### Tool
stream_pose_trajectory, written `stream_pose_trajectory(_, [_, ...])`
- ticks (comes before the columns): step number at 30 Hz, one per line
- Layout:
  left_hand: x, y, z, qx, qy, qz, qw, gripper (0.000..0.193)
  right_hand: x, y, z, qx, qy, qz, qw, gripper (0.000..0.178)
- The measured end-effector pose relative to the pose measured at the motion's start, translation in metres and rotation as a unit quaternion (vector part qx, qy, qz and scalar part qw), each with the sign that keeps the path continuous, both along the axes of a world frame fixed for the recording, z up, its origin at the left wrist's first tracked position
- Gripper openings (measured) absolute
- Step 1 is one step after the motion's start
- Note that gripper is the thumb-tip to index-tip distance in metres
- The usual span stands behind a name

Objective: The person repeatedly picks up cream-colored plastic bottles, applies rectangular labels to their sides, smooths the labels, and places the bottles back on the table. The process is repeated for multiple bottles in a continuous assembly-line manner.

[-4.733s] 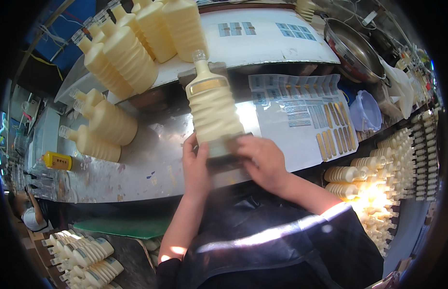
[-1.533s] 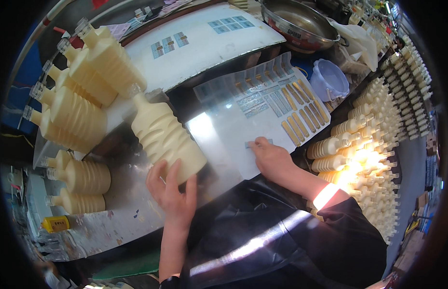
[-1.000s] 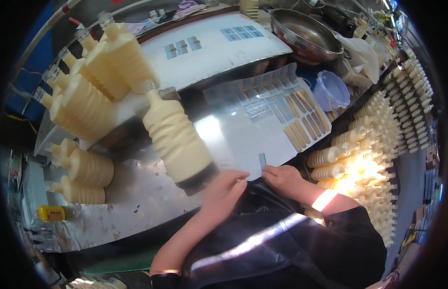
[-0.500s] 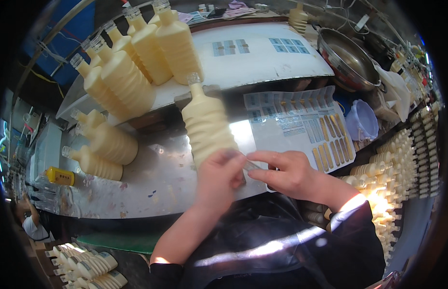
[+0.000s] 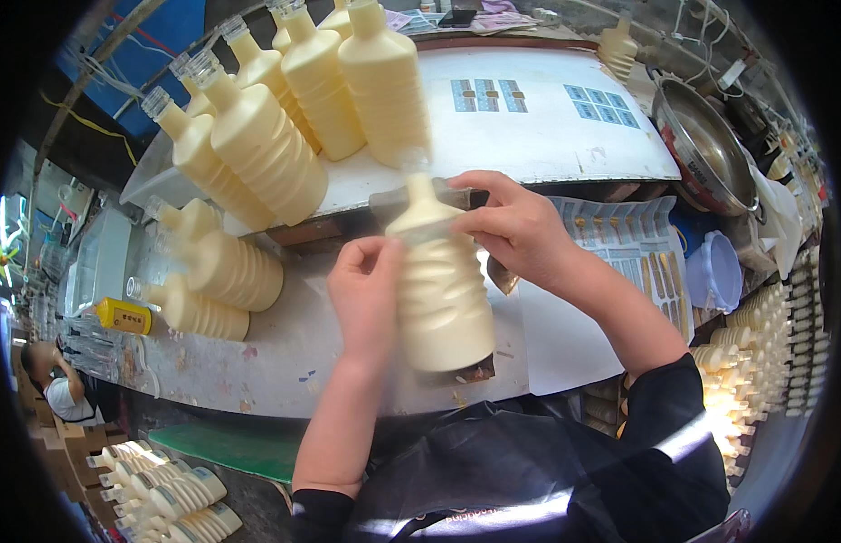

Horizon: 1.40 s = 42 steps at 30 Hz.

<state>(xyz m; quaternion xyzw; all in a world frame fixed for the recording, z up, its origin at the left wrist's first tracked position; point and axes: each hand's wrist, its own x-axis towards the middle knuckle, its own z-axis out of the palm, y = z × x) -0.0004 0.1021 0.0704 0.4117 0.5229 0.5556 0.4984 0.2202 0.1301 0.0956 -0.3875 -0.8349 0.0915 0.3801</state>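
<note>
A cream-coloured bottle [image 5: 446, 308] with a ribbed body lies before me on the worktable, its base toward me and its clear neck pointing away. Across its shoulder runs a thin translucent strip [image 5: 429, 232], held between my two hands. My left hand [image 5: 361, 288], fingers curled, pinches the strip's left end beside the bottle. On the far side of the shoulder, the thumb and finger of my right hand [image 5: 520, 224] close on the other end. A dark block [image 5: 384, 206] sits under the bottle's neck.
Several similar bottles [image 5: 266, 154] stand on the raised white shelf [image 5: 520, 154], more at left. Label sheets [image 5: 601, 107] lie on that shelf. To the right are a sheet of gold strips [image 5: 665, 281], a lilac bucket [image 5: 714, 271] and a metal pan [image 5: 705, 145]. A yellow container [image 5: 123, 316] sits far left.
Both hands have moved from near the bottle's lower end up to its shoulder, spreading apart with the strip stretched between them. The view has shifted, so the scene appears moved to the right.
</note>
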Motion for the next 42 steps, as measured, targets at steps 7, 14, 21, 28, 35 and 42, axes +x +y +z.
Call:
stream_pose_trajectory(7, [0.0,0.009,-0.015,0.031,0.017,0.005,0.999,0.014,0.002,-0.001,-0.006,-0.042,0.009,-0.011,0.999,0.021])
stream_pose_trajectory(14, [0.003,0.013,-0.013,-0.014,-0.076,0.03,0.997,0.013,0.02,-0.003,-0.014,-0.104,0.065,-0.039,0.992,0.028])
stream_pose_trajectory(21, [0.011,0.019,-0.01,-0.022,-0.084,-0.055,0.995,0.029,-0.013,-0.003,-0.021,-0.384,0.186,-0.102,0.899,0.059])
stream_pose_trajectory(28, [0.011,0.02,-0.016,-0.027,-0.092,-0.047,0.994,0.03,-0.025,0.0,-0.006,-0.427,0.153,-0.176,0.874,0.061])
stream_pose_trajectory(35, [0.003,0.023,-0.025,-0.051,-0.135,-0.054,0.988,0.027,-0.025,0.001,-0.013,-0.433,0.178,-0.173,0.866,0.056])
stream_pose_trajectory(42, [-0.001,0.02,-0.03,-0.068,-0.256,-0.055,0.963,0.034,-0.021,0.001,-0.026,-0.405,0.229,-0.136,0.875,0.047])
